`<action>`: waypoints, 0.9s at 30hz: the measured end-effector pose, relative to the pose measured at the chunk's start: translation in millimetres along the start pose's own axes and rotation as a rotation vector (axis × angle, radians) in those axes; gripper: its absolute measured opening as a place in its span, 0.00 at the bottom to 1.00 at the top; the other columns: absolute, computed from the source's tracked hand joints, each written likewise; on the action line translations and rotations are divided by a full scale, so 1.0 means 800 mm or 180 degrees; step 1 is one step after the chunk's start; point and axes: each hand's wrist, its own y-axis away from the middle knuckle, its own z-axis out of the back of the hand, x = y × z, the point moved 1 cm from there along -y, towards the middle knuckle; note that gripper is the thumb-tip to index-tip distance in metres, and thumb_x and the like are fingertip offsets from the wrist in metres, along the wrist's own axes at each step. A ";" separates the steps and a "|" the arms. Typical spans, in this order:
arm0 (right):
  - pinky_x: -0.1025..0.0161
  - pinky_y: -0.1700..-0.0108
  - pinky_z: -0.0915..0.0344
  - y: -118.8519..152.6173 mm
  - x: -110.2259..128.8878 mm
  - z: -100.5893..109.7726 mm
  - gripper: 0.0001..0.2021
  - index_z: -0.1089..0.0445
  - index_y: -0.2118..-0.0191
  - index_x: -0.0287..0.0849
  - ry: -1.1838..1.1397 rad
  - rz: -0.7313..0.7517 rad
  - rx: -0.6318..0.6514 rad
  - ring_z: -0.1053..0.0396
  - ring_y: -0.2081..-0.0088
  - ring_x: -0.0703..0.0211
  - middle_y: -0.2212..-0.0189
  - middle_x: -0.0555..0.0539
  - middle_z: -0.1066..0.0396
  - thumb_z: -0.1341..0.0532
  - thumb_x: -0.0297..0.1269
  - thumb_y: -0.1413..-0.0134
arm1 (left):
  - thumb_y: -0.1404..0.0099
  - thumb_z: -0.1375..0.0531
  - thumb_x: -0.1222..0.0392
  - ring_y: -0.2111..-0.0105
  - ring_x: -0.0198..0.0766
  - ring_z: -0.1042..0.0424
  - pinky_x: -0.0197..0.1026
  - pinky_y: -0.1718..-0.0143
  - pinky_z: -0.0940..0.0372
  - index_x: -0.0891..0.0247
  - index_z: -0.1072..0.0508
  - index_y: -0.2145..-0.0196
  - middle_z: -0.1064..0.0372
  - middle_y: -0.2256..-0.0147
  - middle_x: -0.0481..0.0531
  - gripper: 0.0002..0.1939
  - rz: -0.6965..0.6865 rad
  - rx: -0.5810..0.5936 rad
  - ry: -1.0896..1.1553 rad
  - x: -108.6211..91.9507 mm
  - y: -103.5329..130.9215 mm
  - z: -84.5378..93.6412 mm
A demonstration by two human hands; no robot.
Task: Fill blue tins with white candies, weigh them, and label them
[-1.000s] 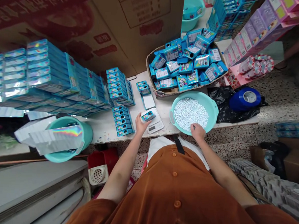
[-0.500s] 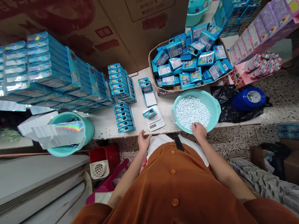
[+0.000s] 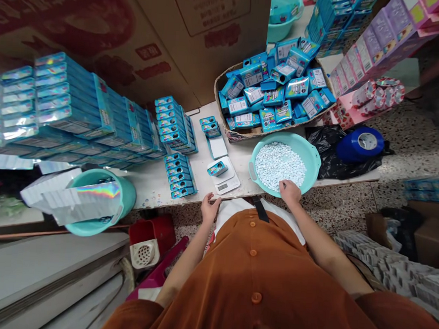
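My right hand (image 3: pixel 290 193) reaches over the near rim of a turquoise basin (image 3: pixel 313 168), its fingers drawn together at the small white candies (image 3: pixel 280 164) inside. What those fingers hold, if anything, is too small to make out. At the table's front edge, my left hand (image 3: pixel 210 208) rests empty with thumb and fingers apart. Just beyond it is a white digital scale (image 3: pixel 228 182), and a small blue box (image 3: pixel 217 169) with a dark round hole lies on its plate.
Blue packs fill an open carton (image 3: pixel 228 135) behind the basin. Stacked blue boxes (image 3: pixel 74 101) and short rows (image 3: pixel 179 176) stand left. A teal bucket (image 3: pixel 128 193) holds white sheets at the left edge. A blue tape roll (image 3: pixel 349 147) lies right on black plastic.
The camera view has shifted slightly. Both hands keep nearly the same places, the right at the basin's near rim and the left by the table edge.
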 end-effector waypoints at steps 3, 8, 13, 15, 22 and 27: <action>0.63 0.70 0.56 0.000 -0.001 -0.001 0.15 0.26 0.64 0.43 0.0014 0.0001 -0.0004 0.39 0.67 0.61 0.64 0.46 0.28 0.49 0.40 0.39 | 0.47 0.36 0.52 0.52 0.47 0.31 0.50 0.50 0.38 0.63 0.32 0.54 0.30 0.55 0.61 0.24 -0.0027 0.0011 -0.0040 -0.003 0.000 0.001; 0.64 0.71 0.56 0.001 -0.001 -0.001 0.16 0.27 0.66 0.42 0.0005 0.0069 0.0013 0.39 0.68 0.62 0.66 0.47 0.28 0.50 0.41 0.39 | 0.49 0.34 0.53 0.45 0.51 0.39 0.54 0.44 0.44 0.66 0.43 0.43 0.38 0.47 0.65 0.39 -0.0635 -0.0282 -0.0547 -0.036 -0.034 0.003; 0.64 0.71 0.57 0.001 0.000 0.000 0.16 0.27 0.67 0.42 0.0059 0.0080 0.0000 0.39 0.68 0.62 0.66 0.46 0.28 0.50 0.41 0.39 | 0.54 0.31 0.58 0.42 0.54 0.44 0.53 0.40 0.50 0.65 0.41 0.44 0.41 0.44 0.64 0.41 -0.1180 -0.0422 -0.0606 -0.087 -0.110 -0.005; 0.64 0.71 0.57 0.002 0.001 0.000 0.16 0.27 0.66 0.42 0.0069 0.0068 0.0013 0.39 0.68 0.62 0.66 0.46 0.28 0.50 0.41 0.39 | 0.53 0.32 0.59 0.48 0.51 0.36 0.51 0.44 0.44 0.62 0.34 0.51 0.33 0.52 0.59 0.31 -0.1198 -0.0010 -0.0559 -0.103 -0.130 -0.009; 0.64 0.70 0.55 0.002 0.003 -0.001 0.16 0.27 0.65 0.43 0.0045 0.0002 -0.0036 0.37 0.67 0.61 0.65 0.46 0.27 0.50 0.41 0.38 | 0.47 0.34 0.54 0.58 0.45 0.32 0.45 0.53 0.37 0.61 0.30 0.57 0.31 0.60 0.53 0.20 -0.1800 0.0122 -0.0252 -0.208 -0.084 -0.009; 0.64 0.70 0.53 0.003 0.005 0.000 0.16 0.26 0.64 0.43 0.0035 -0.0104 -0.0026 0.35 0.65 0.61 0.63 0.46 0.27 0.50 0.41 0.38 | 0.44 0.36 0.55 0.57 0.45 0.32 0.45 0.53 0.38 0.62 0.29 0.55 0.32 0.60 0.54 0.19 -0.2328 0.0528 -0.0258 -0.272 -0.045 -0.042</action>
